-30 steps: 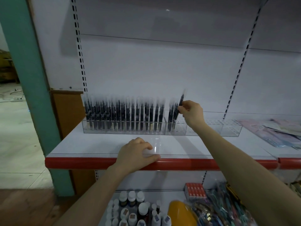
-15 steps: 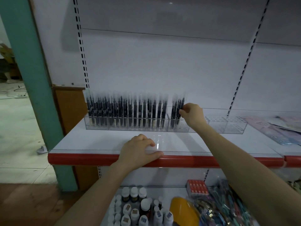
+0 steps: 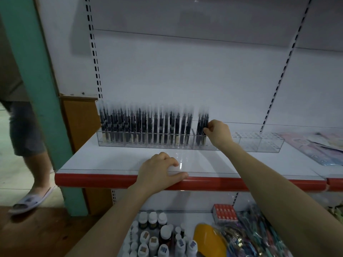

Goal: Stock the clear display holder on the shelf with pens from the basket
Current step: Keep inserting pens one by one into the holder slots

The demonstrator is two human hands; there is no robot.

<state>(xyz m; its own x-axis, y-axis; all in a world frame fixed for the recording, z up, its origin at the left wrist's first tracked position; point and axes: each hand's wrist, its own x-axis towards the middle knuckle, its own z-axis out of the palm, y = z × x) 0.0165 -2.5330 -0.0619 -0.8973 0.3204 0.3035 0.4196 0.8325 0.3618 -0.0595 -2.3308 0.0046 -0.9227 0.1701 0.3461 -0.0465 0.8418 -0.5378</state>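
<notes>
Head view shows the right hand [image 3: 218, 133] reached out to the clear holder [image 3: 259, 143] at the back of the shelf [image 3: 115, 160], its fingertips [image 3: 205, 130] pinched together on the lower part of a dark pen [image 3: 206, 120]. That pen is the rightmost of a small cluster standing in the holder. It is held upright, its long axis near vertical, and its lower end is judged to be already down in a slot, though the hand hides the slot itself. The pen lies just left of the grip; the empty slots lie to the right of the hand, along the holder's long axis, which runs left to right across the shelf. The filled rows [image 3: 144, 125] take up the holder's left part.

The right forearm is stretched forward and up from the lower right, the wrist bent slightly inward so the knuckles face the camera. The left hand [image 3: 161, 172] is laid on the shelf's red front edge [image 3: 92, 180], fingers curled over it and clamped on nothing but the edge, well apart from the holder; it seems to be used only as a brace. The right hand is plainly the nearer one to the slots.

No basket can be made out with certainty; a yellow object [image 3: 207, 240] and bundled packs [image 3: 256, 236] are seen low on the shelf below, beside small bottles [image 3: 154, 236]. A bystander's leg [image 3: 27, 138] is seen at far left.
</notes>
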